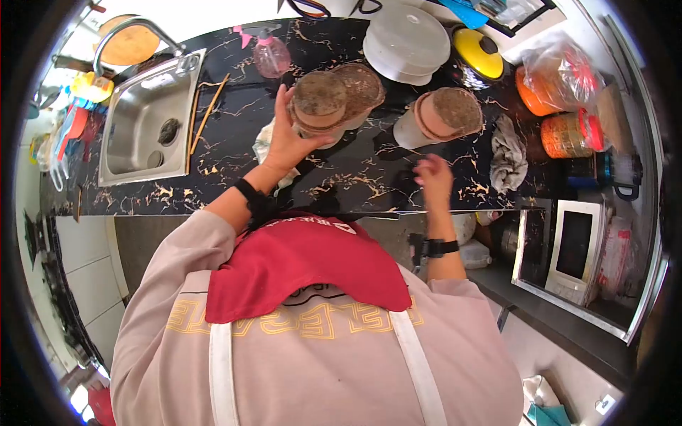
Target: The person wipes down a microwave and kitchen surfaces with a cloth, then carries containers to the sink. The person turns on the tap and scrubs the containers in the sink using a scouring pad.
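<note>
My left hand [289, 142] is wrapped round the near left side of a pot with a brown, dirt-like top [320, 96]. Another brown-topped container [361, 89] stands against its right side. Farther right is a third pot [444, 117], pale below with a brown top, tilted or seen at an angle. Just below it is my right hand [433, 174], apart from the pot, fingers curled and slightly blurred. A pale cloth [264, 144] lies partly hidden under my left hand on the black marbled counter [341, 181].
A steel sink [135, 124] with a faucet is at left, two sticks [208, 113] beside it. Behind stand a pink spray bottle [271, 58], white lidded dishes [406, 42] and a yellow lid [478, 53]. A grey cloth [508, 156] and red-lidded jars [568, 135] are at right.
</note>
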A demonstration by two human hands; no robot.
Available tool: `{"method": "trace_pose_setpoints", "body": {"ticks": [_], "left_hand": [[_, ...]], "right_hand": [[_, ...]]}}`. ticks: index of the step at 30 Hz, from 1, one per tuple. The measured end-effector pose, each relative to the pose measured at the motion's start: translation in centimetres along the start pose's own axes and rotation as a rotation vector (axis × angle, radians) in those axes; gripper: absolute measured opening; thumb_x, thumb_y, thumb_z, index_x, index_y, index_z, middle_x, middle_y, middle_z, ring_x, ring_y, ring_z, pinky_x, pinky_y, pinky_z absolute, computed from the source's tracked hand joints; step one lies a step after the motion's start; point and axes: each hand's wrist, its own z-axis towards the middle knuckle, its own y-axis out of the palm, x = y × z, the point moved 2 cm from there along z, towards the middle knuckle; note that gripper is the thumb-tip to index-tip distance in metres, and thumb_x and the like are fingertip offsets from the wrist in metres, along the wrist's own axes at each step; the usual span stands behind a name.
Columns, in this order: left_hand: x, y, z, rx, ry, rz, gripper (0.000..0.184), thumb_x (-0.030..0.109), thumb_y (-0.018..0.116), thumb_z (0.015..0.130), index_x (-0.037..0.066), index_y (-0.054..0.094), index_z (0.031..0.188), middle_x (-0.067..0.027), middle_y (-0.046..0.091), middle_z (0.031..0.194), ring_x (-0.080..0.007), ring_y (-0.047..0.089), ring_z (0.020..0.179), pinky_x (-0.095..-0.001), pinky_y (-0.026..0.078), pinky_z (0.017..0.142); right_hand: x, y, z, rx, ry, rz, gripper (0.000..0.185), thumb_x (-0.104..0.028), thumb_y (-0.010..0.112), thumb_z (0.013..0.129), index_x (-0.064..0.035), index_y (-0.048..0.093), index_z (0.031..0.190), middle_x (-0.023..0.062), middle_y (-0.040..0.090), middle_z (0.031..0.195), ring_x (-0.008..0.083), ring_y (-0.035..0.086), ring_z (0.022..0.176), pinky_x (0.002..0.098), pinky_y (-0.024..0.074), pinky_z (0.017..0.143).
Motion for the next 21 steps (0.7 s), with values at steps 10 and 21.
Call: {"method": "trace_pose_setpoints", "body": {"ticks": [10,21], "left_hand": [[-1.3,1.3,1.0,-0.149,-0.100,0.009,0.123,0.009,0.087,0.055,0.003,0.002,0.143,-0.0141,0.034,0.139,-0.0245,0.037,0.128,-0.0372,0.031,0.108],[2.7,-3.4,1.9,0.004,0.040,0.161,0.088,0.022,0.083,0.063,-0.001,0.036,0.133,-0.0095,0.048,0.130,-0.0226,0.046,0.119,-0.0350,0.035,0.103]], "right_hand": [[-4.5,-7.2,9.4,-0.250,-0.287,-0.041,0.086,-0.006,0.078,0.066,-0.0055,0.032,0.138,0.0096,0.042,0.139,0.0244,0.035,0.132,0.0386,0.0205,0.110],[-2.8,-5.1,9.8,-0.285,-0.289,-0.098,0.068,-0.004,0.076,0.068,0.0004,0.044,0.127,0.0098,0.049,0.128,0.0232,0.048,0.114,0.0366,0.0328,0.102]]}}
